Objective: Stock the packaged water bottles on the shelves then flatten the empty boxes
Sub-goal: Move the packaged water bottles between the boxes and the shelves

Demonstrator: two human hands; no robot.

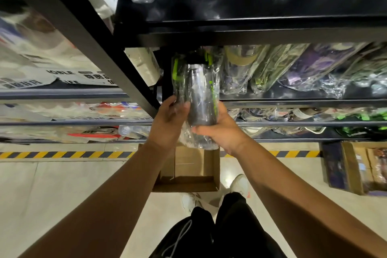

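Bagged water bottle (201,94) at frame centre, cap toward 12 o'clock, nosing onto the middle shelf (293,101). My left hand (169,119) sits at its 9 o'clock, fingers curled on the wrap. My right hand (219,132) is at 5 o'clock, fingers clamped under the base. Judgement: light, rigid body, slippery loose film, so I grip the body, not the bag. Open box (188,182) at 6 o'clock.

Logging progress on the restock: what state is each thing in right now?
packaged bottle: bagged, held by both hands, cap end reaching into shelf.
left hand: grips the bottle's side.
right hand: grips the bottle's base.
cardboard box: on floor, open, unflattened, no bottles visible inside.
side box: open, goods inside.
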